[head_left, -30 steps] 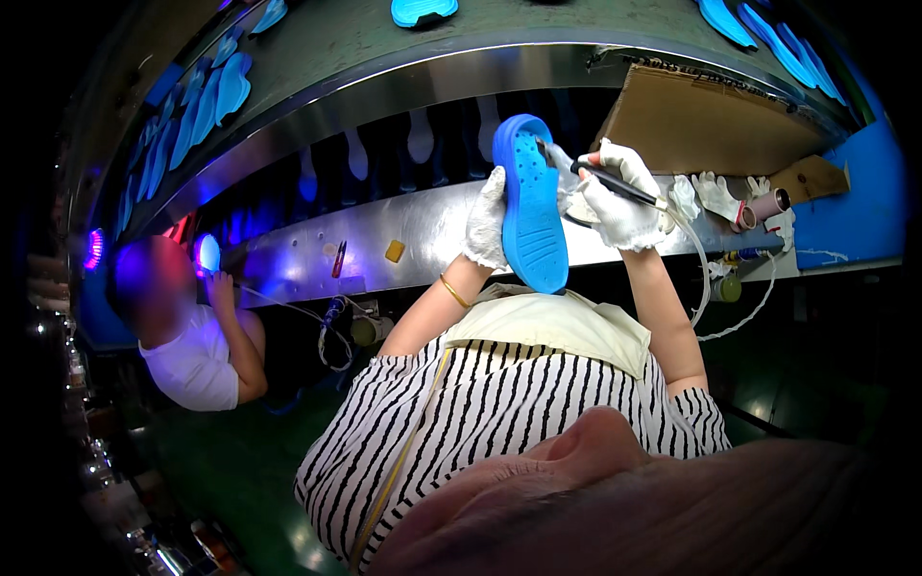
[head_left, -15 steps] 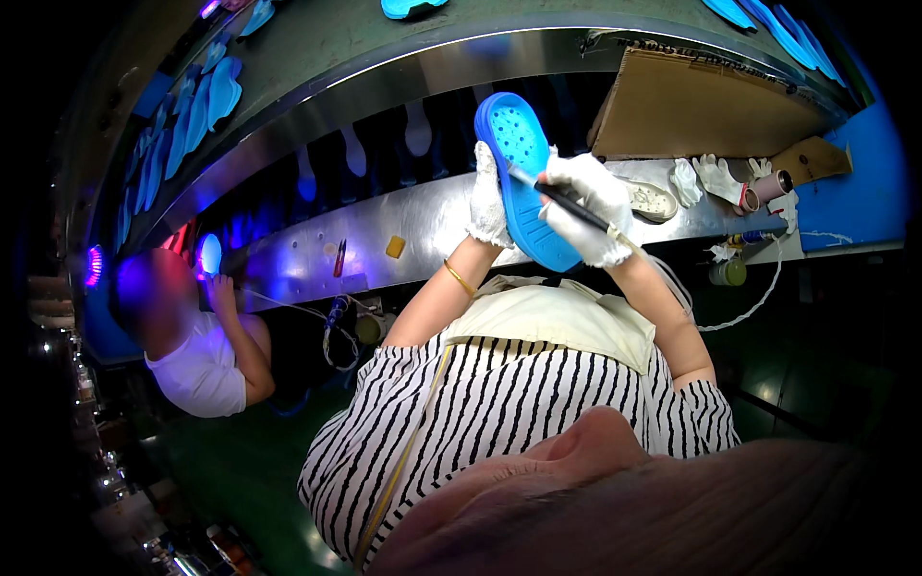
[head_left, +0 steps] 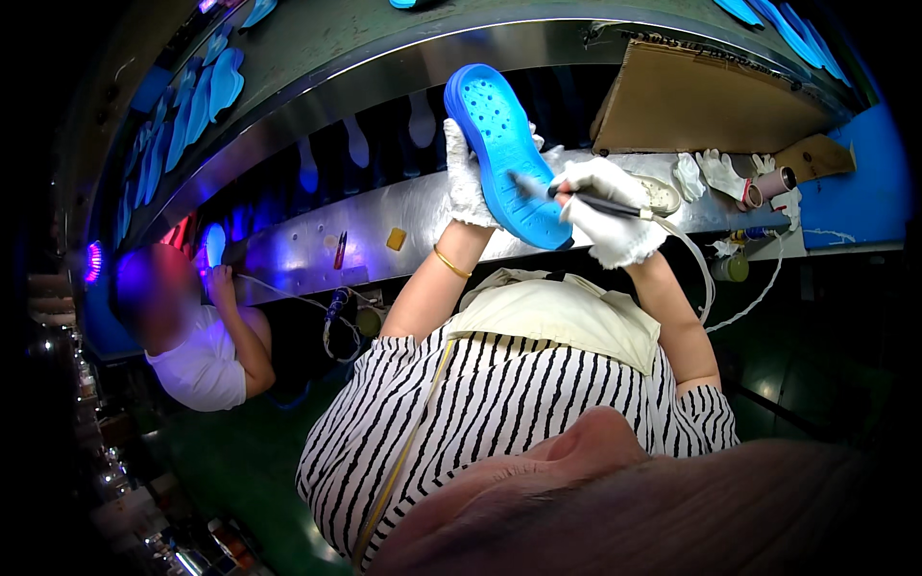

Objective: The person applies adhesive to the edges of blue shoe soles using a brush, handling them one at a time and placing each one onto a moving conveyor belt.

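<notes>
A bright blue shoe sole [head_left: 509,154], with a row of holes at its far end, is held tilted above the metal bench. My left hand [head_left: 465,180], in a white glove, grips its left edge; some of the fingers are hidden behind it. On the right, my gloved right hand [head_left: 613,226] is closed round the black handle of a brush [head_left: 619,206]. Pale bristles lie over the lower half of the sole, apparently touching it. A whitish hose runs from the handle's end past my right wrist.
Blue soles [head_left: 197,108] lie on the conveyor belt [head_left: 327,43]. On the bench [head_left: 307,252] are a yellow sponge [head_left: 396,239], a red-handled tool [head_left: 340,252], a pale shoe [head_left: 663,197] and white gloves [head_left: 718,175]. Cardboard [head_left: 701,101] leans behind. A co-worker [head_left: 197,370] sits at left.
The sole has shifted left and away from me with my left hand. The brush has swung flatter, and its bristles now lie lower on the sole.
</notes>
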The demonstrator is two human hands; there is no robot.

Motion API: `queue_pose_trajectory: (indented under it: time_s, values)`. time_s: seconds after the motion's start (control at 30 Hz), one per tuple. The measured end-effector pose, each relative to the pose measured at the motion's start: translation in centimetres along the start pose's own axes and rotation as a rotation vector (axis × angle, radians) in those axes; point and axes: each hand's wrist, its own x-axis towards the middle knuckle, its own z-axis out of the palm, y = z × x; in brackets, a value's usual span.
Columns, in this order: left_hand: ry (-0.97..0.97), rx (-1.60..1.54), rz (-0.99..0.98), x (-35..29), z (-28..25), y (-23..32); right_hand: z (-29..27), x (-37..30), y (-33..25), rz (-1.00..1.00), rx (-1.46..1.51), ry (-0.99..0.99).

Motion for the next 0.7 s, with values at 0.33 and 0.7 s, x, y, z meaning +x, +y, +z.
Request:
queue_pose_trajectory:
  time_s: [0.33, 0.7]
  values:
    - [-0.203, 0.108, -0.029, -0.7, 2.4, -2.1, 0.7, -1.1, 0.0, 0.063, 0.206, 0.079]
    - [-0.129, 0.109, 0.114, -0.1, 3.1, -0.9, 2.6, -1.8, -0.5, 0.01, 0.113, 0.045]
